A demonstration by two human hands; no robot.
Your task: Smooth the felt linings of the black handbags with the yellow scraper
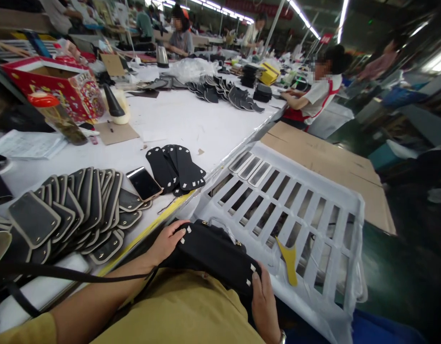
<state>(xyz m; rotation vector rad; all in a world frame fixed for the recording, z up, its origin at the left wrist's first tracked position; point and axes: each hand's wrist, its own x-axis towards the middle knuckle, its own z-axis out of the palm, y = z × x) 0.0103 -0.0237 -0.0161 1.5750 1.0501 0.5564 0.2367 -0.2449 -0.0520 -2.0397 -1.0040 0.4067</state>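
Observation:
Both my hands hold a stack of black flat cut pieces [213, 258] with small white tabs, low in front of me at the table's edge. My left hand [166, 241] grips the stack's near-left end, fingers curled over it. My right hand [265, 301] clasps the lower right end, thumb on top. More black pieces [177, 169] with white tabs lie fanned on the white table [192, 124]. A larger fan of black pieces with pale rims [73, 210] lies to the left.
A smartphone [144, 183] lies between the two fans. A white slotted plastic crate [285, 205] stands right of the stack, with a yellow scrap [288, 260] on it. Cardboard [324, 162] lies behind. A red box [59, 81] and jar [59, 117] are left. A seated person [314, 95] works farther along.

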